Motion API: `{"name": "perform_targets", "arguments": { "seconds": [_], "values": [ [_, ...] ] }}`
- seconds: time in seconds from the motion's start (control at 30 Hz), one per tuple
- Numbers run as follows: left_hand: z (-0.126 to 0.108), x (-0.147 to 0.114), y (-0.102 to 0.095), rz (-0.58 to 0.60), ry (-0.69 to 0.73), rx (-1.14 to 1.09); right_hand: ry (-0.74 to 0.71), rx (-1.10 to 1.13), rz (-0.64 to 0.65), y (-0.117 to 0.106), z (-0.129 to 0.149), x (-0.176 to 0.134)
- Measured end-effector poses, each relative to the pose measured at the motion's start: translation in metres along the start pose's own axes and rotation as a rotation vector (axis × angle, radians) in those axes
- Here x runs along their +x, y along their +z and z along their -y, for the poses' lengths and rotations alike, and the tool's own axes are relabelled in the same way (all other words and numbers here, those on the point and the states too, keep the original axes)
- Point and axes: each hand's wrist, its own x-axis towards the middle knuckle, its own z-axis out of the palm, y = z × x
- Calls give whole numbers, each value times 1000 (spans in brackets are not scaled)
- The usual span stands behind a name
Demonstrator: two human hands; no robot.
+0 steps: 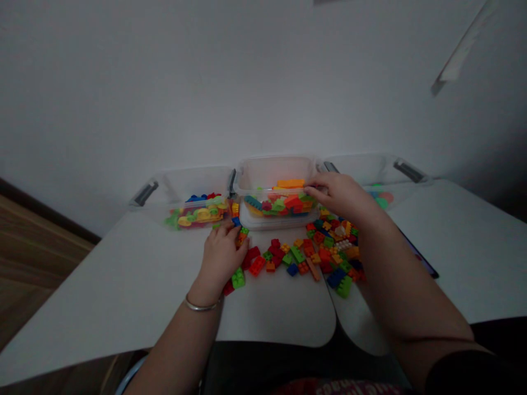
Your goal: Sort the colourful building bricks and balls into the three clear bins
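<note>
My left hand (pixel 221 251) lies low over a line of toy bricks on the table, its fingers apart. Small green and orange bricks (pixel 244 235) show between its thumb and index finger, and a light green brick (pixel 238 277) is beside its wrist. At the right rim of the middle clear plastic box (pixel 263 223), my right hand (pixel 335 193) has its thumb and fingertips closed at the end of a long orange brick (pixel 290 183). That brick is level, above the mixed bricks (pixel 280 204) in the box. My right palm is hidden.
A left clear box (pixel 193 178) holds yellow, green, blue and red pieces. The right clear box (pixel 362 164) has some green and orange pieces. Loose bricks (pixel 325 255) spread across the table joint. A dark flat device (pixel 430 267) is partly behind my right forearm. A wall stands behind.
</note>
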Motion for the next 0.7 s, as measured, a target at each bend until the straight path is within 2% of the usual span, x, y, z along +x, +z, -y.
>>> {"name": "perform_targets", "arguments": {
  "seconds": [0.27,0.57,0.7],
  "values": [
    [-1,1,-3,-4,10,-8,-100,-166,113,-1,13,-2],
    [-1,1,-3,-9,149,-91,-55,-98,69,-7,14,-6],
    [-5,3,-5,16,232,-89,-69,-135,94,-5,16,-5]
  ]
}}
